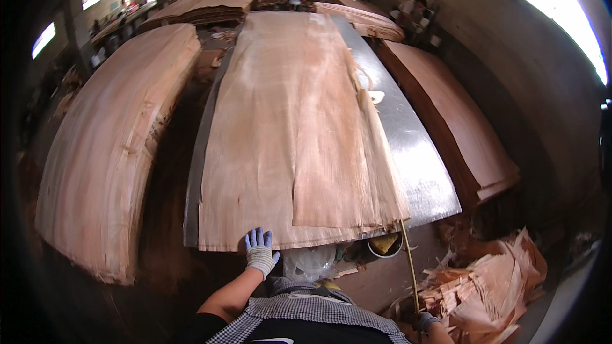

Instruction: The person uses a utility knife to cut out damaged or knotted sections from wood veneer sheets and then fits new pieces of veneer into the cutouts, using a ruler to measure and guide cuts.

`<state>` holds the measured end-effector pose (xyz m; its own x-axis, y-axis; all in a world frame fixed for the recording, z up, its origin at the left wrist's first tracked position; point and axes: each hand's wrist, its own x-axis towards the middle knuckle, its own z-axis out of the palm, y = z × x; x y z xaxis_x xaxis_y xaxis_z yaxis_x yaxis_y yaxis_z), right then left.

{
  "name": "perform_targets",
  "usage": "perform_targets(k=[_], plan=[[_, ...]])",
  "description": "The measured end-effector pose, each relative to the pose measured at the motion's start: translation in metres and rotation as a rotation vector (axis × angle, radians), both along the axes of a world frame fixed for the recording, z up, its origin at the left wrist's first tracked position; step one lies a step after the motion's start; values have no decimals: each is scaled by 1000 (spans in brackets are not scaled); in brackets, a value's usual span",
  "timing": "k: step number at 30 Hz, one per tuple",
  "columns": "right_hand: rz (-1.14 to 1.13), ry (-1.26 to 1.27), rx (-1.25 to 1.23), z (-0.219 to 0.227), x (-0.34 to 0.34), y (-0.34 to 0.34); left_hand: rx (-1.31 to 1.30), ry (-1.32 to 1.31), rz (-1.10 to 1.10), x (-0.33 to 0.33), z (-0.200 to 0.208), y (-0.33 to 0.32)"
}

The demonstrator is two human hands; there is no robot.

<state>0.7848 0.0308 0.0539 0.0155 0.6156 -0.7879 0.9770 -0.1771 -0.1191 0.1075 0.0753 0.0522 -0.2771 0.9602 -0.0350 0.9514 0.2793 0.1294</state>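
A large pale wood veneer sheet [255,121] lies lengthwise on a shiny metal-topped table [414,172]. On its right half rests a narrower, pinker veneer strip [331,172], with a ragged, curled right edge. My left hand [259,251], in a knitted glove with blue fingers, presses flat on the big sheet's near edge, fingers spread. Low at the right, my right hand [426,322] is closed around a long thin yellowish stick [410,267]. The stick's far end meets the veneer's near right corner. My right fingers are partly hidden and dark.
Stacks of veneer stand left [115,140] and right [452,108] of the table. Torn veneer scraps [478,286] pile up at the lower right. Beneath the near edge are a bucket [386,246] and clear plastic [309,262]. Another person [414,13] is at the far right.
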Motion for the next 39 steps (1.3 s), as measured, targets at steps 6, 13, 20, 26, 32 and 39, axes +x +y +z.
perform_targets(k=[6,13,20,26,32,39], plan=[[140,-74,-216,39,-138,69,-54,0,49,-11,5,-12],[-513,805,551,-14,-308,176,-104,39,81,5,1,8],[-517,874,828,37,-219,246,-240,-45,261,7,14,5],[-687,750,832,62,-119,306,-299,-40,373,16,14,8],[-388,413,1038,38,-94,362,-185,-73,385,44,13,14],[-676,722,812,50,-91,418,-208,-81,362,67,23,52]])
